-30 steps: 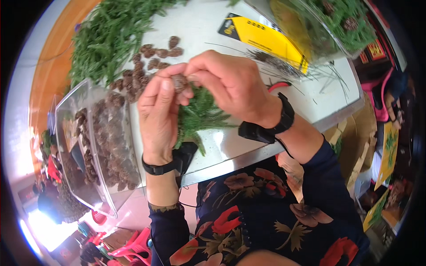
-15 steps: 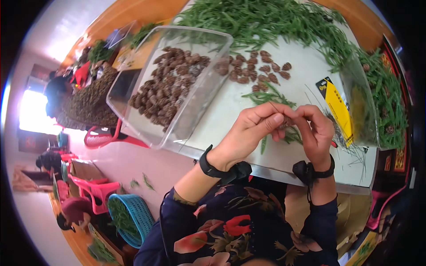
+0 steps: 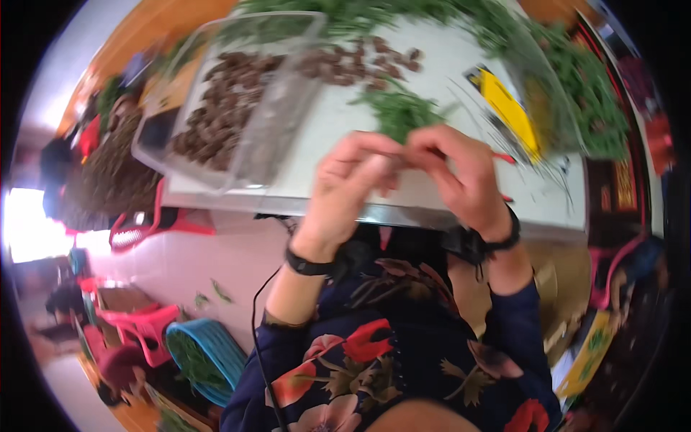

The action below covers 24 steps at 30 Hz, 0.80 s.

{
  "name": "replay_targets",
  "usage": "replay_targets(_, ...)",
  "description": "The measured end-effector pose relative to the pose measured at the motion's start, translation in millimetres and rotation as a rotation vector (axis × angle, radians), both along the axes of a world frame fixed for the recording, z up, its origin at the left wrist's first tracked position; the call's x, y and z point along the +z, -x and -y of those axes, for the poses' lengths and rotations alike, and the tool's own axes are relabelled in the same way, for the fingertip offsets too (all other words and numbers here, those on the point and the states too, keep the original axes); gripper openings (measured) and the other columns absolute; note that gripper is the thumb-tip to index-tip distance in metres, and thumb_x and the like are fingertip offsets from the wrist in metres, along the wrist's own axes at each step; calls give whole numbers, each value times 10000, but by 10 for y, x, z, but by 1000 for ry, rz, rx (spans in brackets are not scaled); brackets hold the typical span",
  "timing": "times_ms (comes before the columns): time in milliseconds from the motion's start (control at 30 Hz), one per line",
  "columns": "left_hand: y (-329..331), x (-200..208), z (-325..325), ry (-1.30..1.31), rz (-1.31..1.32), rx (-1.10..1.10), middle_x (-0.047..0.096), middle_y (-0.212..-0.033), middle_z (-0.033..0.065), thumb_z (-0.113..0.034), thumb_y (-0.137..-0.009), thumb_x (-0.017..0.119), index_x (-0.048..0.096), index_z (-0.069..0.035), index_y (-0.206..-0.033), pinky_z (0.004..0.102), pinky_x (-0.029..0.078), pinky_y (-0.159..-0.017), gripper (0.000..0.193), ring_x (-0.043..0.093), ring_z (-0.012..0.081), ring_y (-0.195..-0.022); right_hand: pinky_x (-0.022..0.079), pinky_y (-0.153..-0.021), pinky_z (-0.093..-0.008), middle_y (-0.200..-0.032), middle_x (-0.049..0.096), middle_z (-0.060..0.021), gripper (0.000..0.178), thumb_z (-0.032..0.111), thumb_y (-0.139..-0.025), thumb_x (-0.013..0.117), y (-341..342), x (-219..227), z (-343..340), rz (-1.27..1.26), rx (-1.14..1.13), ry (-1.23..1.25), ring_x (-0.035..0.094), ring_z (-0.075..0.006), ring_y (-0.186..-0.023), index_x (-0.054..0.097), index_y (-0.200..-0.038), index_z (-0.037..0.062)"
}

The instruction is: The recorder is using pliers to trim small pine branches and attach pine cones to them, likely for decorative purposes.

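Note:
My left hand (image 3: 349,176) and my right hand (image 3: 464,169) meet over the near part of the white table (image 3: 324,137). Both are closed, thumbs and fingers pinched close together at the fingertips. What they hold is small, blurred and mostly covered by the fingers. Just beyond them lies a green sprig (image 3: 402,109) of artificial foliage. Loose brown pine cones (image 3: 353,66) are scattered on the table farther off. A clear plastic bin (image 3: 270,147) at the left contains many more cones.
Green foliage (image 3: 403,13) is heaped along the far edge. On the right are a yellow-and-black package (image 3: 507,111), thin wires (image 3: 558,180) and a clear container (image 3: 558,101). A blue basket (image 3: 216,360) of greenery and pink chairs (image 3: 147,327) stand on the floor at left.
The view has shifted, so the table and bins sit higher and farther left in the picture. My hands stay pinched together, now blurred, and the sprig lies beyond them.

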State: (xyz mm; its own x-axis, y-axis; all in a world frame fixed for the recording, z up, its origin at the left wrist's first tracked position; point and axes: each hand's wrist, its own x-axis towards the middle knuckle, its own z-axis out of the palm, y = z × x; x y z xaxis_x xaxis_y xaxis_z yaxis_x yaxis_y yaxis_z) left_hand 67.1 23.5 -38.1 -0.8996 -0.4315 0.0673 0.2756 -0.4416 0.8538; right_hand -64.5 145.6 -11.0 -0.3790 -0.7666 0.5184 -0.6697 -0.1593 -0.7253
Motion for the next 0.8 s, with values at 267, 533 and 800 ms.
replay_targets(267,-190,40,-80,-19,-67,-106,632,-902,28,-124,-938,555,586,-50,-1059,214,468,-656,145,574,80,-733,425,-666,-212,-784,537,-25,45,-46,-863,544,-180,8,-230,232,31,-146,519,-93,-711,559,-878,-6)
replay_targets(533,-260,101,88,-93,68,-93,623,-945,35,-172,-949,542,573,-38,-1053,228,471,-690,172,553,75,-756,427,-598,-244,-754,573,-57,80,-40,-812,597,-167,184,70,129,111,-115,537,-130,-664,601,-878,5)
replay_targets(800,-171,15,271,-213,-80,-203,595,-1041,165,-225,-956,531,515,-33,-1071,247,462,-737,225,546,150,-830,408,-609,-203,-772,569,-22,75,-12,-861,601,-29,241,101,175,105,-144,523,-65,-679,609,-934,1)
